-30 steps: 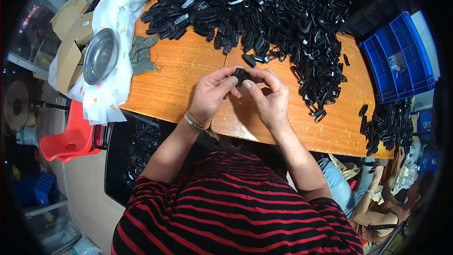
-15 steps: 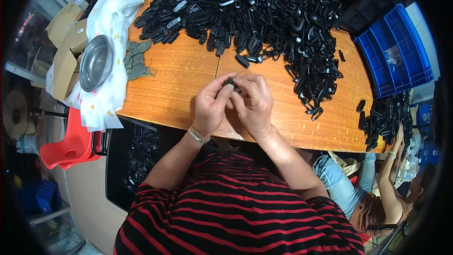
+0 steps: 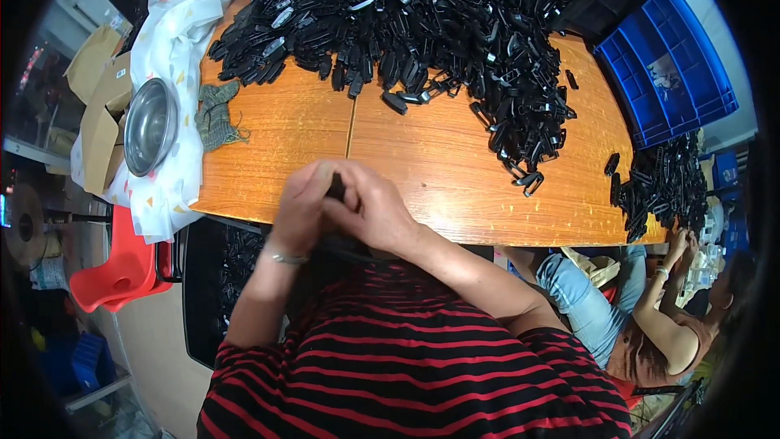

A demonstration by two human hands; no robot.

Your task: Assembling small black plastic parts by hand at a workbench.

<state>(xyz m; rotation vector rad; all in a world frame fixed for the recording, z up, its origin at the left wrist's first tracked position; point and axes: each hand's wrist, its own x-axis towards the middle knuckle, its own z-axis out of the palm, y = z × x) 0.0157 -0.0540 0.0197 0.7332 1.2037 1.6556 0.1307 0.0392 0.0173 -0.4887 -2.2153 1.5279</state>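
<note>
Both hands are together just over the near edge of the wooden table (image 3: 455,195), left of its middle. Between the fingertips a small black plastic part (image 3: 335,187) shows, mostly covered by the fingers. My left hand (image 3: 296,207) is closed on it from the left, somewhat blurred. My right hand (image 3: 380,210) is closed against it from the right, with fingers curled over the top. Beyond them spreads a big pile of black plastic parts (image 3: 422,24), some elongated and some frame-like.
A metal bowl (image 3: 152,126) rests on a patterned white sheet (image 3: 183,41) at left, beside a grey-green knitted glove (image 3: 216,118). A red chair (image 3: 130,264) stands below. At right are a blue crate (image 3: 666,73), a smaller black pile (image 3: 666,183) and a seated co-worker (image 3: 650,333).
My hands have moved left and slightly nearer to me, still together around the black part. The whole view has shifted a little. The co-worker's hands are now together by the table edge.
</note>
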